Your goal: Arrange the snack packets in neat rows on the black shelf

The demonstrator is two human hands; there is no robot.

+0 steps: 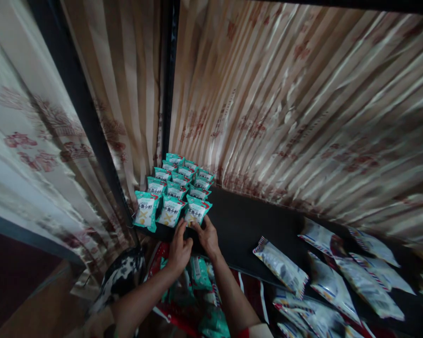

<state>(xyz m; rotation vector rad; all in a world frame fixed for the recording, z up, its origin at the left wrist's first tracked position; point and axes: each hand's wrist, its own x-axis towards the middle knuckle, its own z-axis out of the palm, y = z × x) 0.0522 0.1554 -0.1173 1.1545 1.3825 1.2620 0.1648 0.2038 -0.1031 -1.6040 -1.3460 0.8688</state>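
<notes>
Rows of small teal-and-white snack packets [170, 211] stand upright in the shelf's left corner. Both my hands are at the lower edge of the packet at the front right [196, 210]. My right hand [207, 238] grips it from the right, thumb across its lower front and the other fingers partly hidden behind. At its lower left corner, the fingers of my left hand [179, 249] are closed against it. Below my forearms, a red bag [157, 263] holds more teal packets [200, 273].
The black shelf [239, 220] runs right, where several silvery-white packets with striped ends [281, 265] lie loosely. Printed curtain-like sheets [268, 108] hang behind and at the left. A dark upright post [167, 80] stands at the corner. Black-and-white patterned fabric [123, 274] is at lower left.
</notes>
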